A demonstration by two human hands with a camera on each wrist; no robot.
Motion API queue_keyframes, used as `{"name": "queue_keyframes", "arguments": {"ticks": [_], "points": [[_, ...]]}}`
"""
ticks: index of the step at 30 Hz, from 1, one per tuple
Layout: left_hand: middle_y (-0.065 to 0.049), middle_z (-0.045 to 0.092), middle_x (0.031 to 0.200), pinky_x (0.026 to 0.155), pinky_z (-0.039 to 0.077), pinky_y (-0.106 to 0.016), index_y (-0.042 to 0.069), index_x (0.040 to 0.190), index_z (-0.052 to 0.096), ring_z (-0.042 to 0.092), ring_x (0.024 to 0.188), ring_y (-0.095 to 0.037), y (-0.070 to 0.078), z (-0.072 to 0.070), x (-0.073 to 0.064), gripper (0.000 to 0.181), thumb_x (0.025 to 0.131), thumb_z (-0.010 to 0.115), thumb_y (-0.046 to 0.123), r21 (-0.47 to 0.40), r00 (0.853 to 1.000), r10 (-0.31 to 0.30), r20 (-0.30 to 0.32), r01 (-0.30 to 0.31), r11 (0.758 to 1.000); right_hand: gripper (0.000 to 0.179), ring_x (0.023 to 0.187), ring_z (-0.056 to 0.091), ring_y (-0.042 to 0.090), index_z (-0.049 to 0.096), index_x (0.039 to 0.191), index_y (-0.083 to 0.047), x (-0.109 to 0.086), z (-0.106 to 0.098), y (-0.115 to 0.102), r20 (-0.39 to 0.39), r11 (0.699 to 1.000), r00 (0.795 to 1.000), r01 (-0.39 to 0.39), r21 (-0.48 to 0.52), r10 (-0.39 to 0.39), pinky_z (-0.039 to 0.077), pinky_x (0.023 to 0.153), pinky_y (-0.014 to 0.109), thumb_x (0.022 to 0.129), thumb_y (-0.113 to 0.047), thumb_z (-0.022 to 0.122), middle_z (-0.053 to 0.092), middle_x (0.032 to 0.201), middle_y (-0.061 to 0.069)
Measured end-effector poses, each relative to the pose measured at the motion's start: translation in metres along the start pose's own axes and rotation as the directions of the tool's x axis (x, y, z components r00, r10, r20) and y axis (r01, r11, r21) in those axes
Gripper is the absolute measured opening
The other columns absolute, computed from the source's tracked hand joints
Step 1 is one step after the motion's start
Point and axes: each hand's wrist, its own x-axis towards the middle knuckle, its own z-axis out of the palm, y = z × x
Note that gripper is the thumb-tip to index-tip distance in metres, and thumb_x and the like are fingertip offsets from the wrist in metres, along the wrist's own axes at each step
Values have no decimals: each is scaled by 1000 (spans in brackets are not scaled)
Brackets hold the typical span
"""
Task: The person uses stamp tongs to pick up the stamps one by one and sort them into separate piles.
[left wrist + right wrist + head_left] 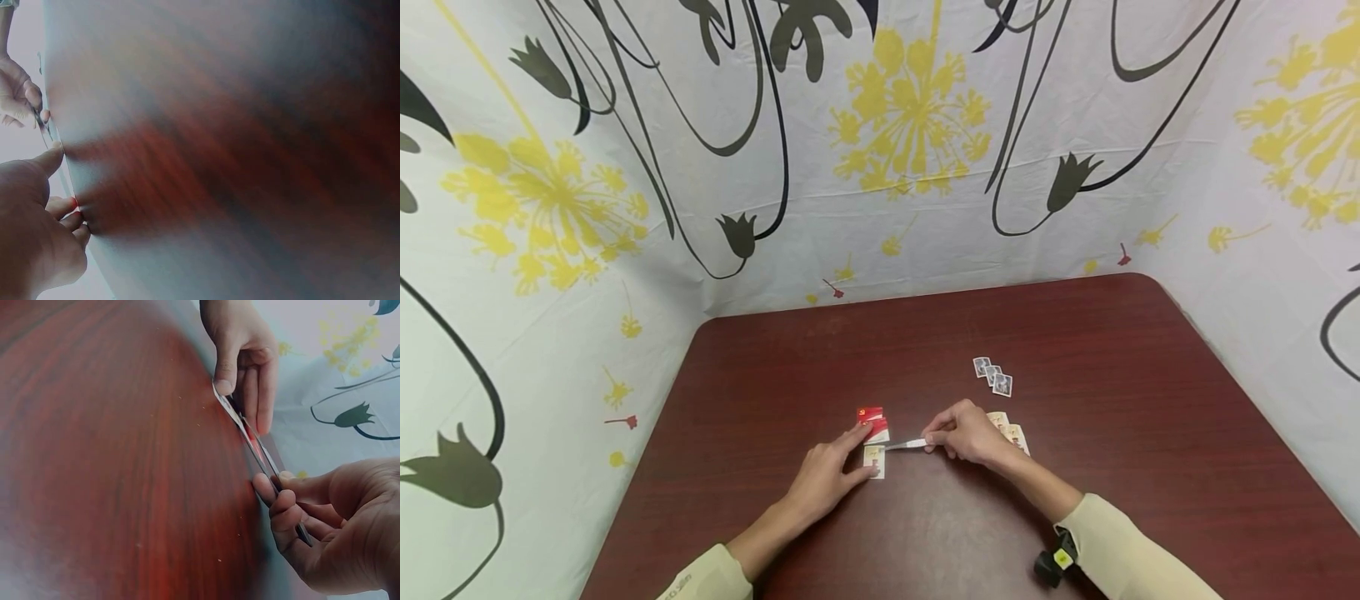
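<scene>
My right hand (968, 433) pinches a pair of slim metal tweezers (908, 444) between thumb and fingers. The tweezers' tips point left, right at the edge of a small cream printed card (874, 467). My left hand (823, 477) rests on the table, its thumb on this card's lower edge. Its outstretched fingers touch the overlapping red-and-white cards (871, 414) just above. In the right wrist view, the tweezers (267, 453) run from the right hand (337, 519) toward the left hand (244, 344), their two arms slightly apart.
Several small grey portrait photos (992, 375) lie overlapping at the back right of the dark red table (775, 367). More cream cards (1018, 437) lie behind the right wrist, partly hidden. Patterned white cloth (820, 250) hangs around the table. A black wrist device (1056, 560) sits at the right sleeve.
</scene>
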Motion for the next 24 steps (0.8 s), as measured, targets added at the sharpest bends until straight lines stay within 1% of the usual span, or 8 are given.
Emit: {"name": "queue_keyframes", "arguments": {"ticks": [5,13,24], "points": [[-11,64,147,102,55,-53,9,151,61,64,130,-34,0,0,0,70,91,87,31,-2,1000,1,-2,-1,1000,6,48,50,7,81,95,4,-5,3,-1,-16,1000,1000,15,3,-15,37,45,19,95,1,76,77,75,13],[-13,63,147,101,55,-54,10,151,60,64,130,-34,2,0,0,70,91,87,32,-6,1000,-12,2,12,1000,6,48,51,7,81,94,4,-9,5,-1,-38,1000,999,13,2,-13,39,45,19,94,1,76,77,74,12],[-12,65,146,101,55,-53,9,151,61,65,129,-34,1,1,0,69,91,87,31,-5,1000,4,-6,-4,1000,8,49,52,8,79,93,6,-10,10,5,-66,999,997,49,18,-48,41,46,19,96,5,72,77,74,13]]}}
